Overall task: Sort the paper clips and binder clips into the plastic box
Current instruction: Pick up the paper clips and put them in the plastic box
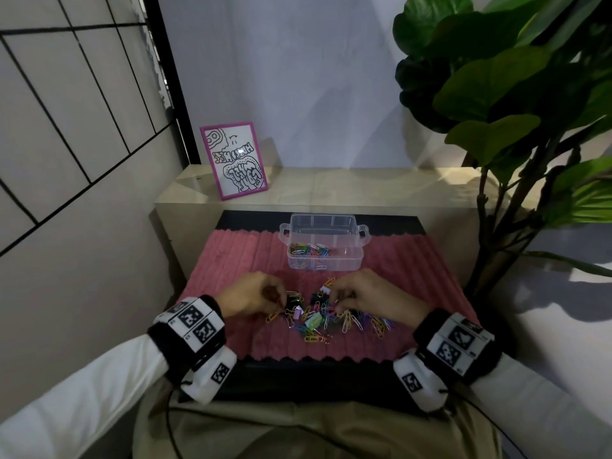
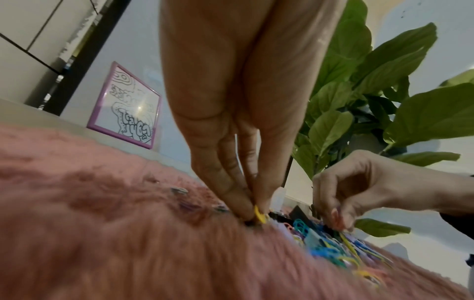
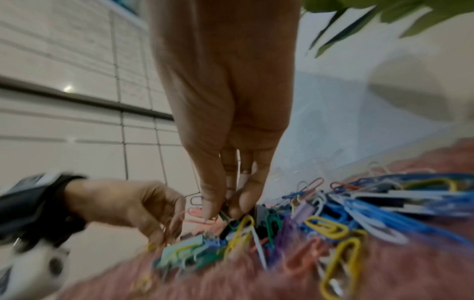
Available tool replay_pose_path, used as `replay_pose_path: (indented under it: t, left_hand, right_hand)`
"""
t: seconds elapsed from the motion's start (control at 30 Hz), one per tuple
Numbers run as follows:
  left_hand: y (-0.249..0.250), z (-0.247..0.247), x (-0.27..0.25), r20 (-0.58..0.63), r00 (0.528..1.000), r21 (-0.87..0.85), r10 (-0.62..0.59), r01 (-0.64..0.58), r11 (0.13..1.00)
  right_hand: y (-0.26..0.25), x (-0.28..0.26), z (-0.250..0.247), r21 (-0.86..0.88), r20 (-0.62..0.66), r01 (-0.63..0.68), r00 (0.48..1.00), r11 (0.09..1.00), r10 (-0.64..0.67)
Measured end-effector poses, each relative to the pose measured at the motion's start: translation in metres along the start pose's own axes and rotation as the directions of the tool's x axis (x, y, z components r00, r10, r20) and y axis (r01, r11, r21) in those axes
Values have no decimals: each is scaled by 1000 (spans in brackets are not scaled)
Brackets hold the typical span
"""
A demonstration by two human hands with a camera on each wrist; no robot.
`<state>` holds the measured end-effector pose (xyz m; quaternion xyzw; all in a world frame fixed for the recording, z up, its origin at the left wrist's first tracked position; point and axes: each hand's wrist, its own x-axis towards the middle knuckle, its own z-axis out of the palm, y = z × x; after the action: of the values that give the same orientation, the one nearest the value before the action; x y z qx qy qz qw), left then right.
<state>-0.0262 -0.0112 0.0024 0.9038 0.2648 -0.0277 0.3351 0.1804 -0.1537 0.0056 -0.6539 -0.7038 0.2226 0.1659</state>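
A clear plastic box stands at the far side of the pink rug, with coloured paper clips in its front left part. A mixed pile of paper clips and binder clips lies on the rug nearer to me. My left hand is at the pile's left edge and pinches a yellow paper clip between thumb and fingers. My right hand is at the pile's top right and pinches a small dark clip with its fingertips. A mint binder clip lies in the pile's middle.
The pink ribbed rug covers a black tray on my lap. Behind it stand a beige ledge with a framed drawing, and a large leafy plant at the right. A wall is close on the left.
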Motion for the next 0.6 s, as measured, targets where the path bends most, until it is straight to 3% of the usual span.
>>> replay_pose_path:
  t: [0.2,0.37,0.47,0.6]
  left_hand:
    - [-9,-11,-1,-27,999,-193,25,-30,981]
    - [-14,-22,2,-74,997,-328,14,-38,944]
    - [-12,-30,8,-136,991,-374,-19,-34,927]
    - [-6,-41,22,-227,973,-375,-39,-50,926]
  right_hand:
    - [2,13,-31,247,-178,-84,975,965,130]
    - [5,60,-55,380,-264,-124,935,917,236]
    - [8,97,-57,323,-300,-201,905,925,302]
    - [8,122,-46,126,-205,-293,927,948,314]
